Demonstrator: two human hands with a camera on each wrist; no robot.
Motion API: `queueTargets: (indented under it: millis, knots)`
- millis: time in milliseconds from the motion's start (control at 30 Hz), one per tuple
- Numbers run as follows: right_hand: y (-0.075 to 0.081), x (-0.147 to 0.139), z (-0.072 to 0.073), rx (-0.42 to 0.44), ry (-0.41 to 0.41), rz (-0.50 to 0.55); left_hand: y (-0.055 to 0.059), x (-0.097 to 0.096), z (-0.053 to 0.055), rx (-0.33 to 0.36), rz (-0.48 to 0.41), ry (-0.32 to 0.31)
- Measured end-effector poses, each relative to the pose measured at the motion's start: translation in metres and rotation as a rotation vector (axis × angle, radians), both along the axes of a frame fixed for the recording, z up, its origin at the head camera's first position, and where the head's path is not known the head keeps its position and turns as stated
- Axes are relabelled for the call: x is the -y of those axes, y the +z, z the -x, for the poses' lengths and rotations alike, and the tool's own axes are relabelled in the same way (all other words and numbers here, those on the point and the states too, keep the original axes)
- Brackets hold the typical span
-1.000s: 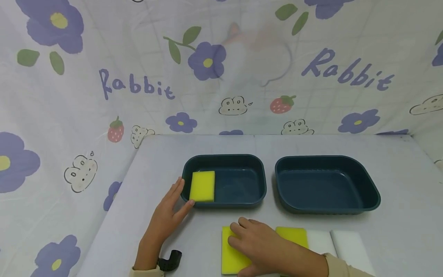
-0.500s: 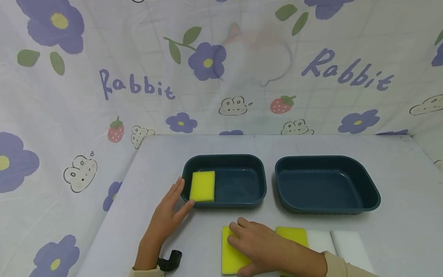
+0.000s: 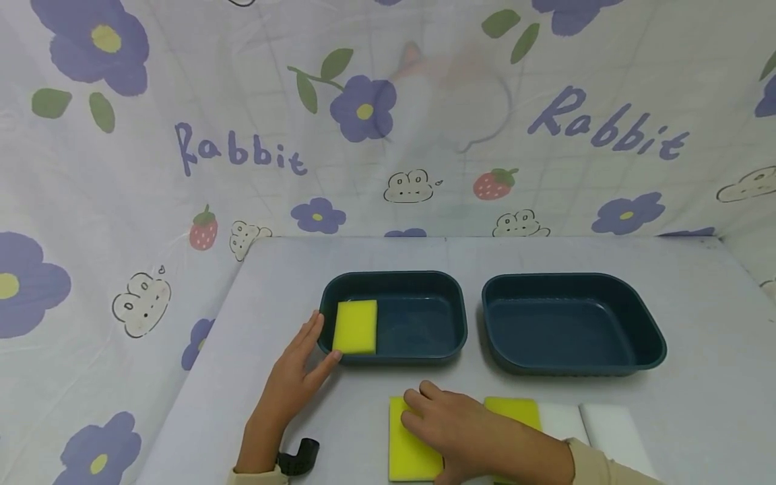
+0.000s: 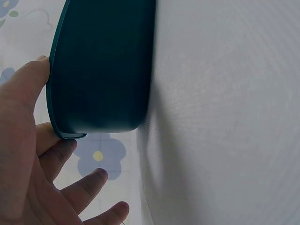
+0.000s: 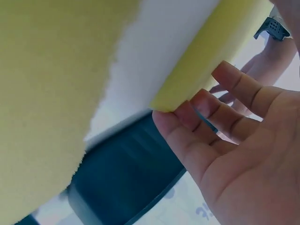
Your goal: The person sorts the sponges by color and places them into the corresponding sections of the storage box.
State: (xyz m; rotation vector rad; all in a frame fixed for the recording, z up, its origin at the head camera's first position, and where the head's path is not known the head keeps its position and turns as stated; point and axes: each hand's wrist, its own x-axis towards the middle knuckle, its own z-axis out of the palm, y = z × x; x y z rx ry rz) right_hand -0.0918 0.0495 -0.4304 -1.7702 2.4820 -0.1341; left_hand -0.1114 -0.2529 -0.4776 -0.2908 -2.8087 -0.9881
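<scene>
My left hand rests at the left front corner of a dark teal tray, thumb and index fingertips against its rim; the other fingers are spread. Inside that tray, at its left end, lies a yellow sponge. Bent over a second yellow sponge on the table is my right hand. In the right wrist view its fingertips touch the edge of this sponge, while the thumb stands off its right side in the head view. The hand hides the sponge's right part.
Right of my right hand lie another yellow sponge and two white pads, partly behind the forearm. A second teal tray stands at the right. A black curved piece sits beside the left wrist. Patterned cloth hangs behind the table.
My right thumb has shifted right, off the sponge's near edge, uncovering more of its front corner. The left hand, trays and sponges stay where they were.
</scene>
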Motion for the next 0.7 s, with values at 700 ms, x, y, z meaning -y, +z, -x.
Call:
queueTargets:
  millis: [700]
  knots:
    - [0.0029,-0.0036,0.0005,0.107,-0.073,0.020,-0.0014,0.0007,0.0006,-0.003,-0.010,-0.006]
